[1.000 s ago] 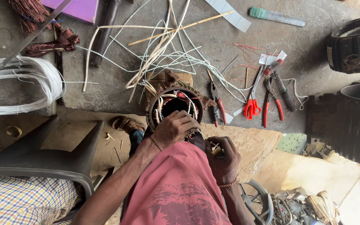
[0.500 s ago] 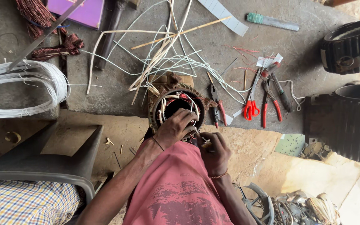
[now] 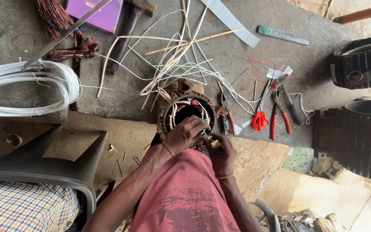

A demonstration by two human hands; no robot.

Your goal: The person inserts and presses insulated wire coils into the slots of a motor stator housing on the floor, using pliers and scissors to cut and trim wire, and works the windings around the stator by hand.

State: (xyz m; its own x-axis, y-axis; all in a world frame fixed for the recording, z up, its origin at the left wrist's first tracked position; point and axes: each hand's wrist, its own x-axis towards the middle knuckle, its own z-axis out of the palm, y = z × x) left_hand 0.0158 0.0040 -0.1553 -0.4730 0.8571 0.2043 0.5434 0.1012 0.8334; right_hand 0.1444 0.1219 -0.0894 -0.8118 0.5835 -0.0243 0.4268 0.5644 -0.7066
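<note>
A round motor stator [image 3: 171,112] with copper windings and pale sleeves lies on the concrete slab in front of my knees. My left hand [image 3: 184,135] lies over its near rim, fingers curled into the bore against the winding. My right hand [image 3: 223,154] sits just to the right, touching the left fingertips, and pinches a small pale strip [image 3: 213,142] at the stator's edge. White sleeving and thin wooden sticks [image 3: 181,56] fan out behind the stator.
Red-handled scissors [image 3: 260,119], pliers [image 3: 280,112] and a screwdriver lie to the right. Two black ribbed motor housings [image 3: 360,60] [image 3: 355,139] stand at far right. A white wire coil [image 3: 31,86], a hammer [image 3: 127,32], a purple box [image 3: 101,17] and a grey chair [image 3: 44,165] are on the left.
My right hand has risen from beside my lap to meet the left hand at the stator's near rim. The left hand has stayed on the rim.
</note>
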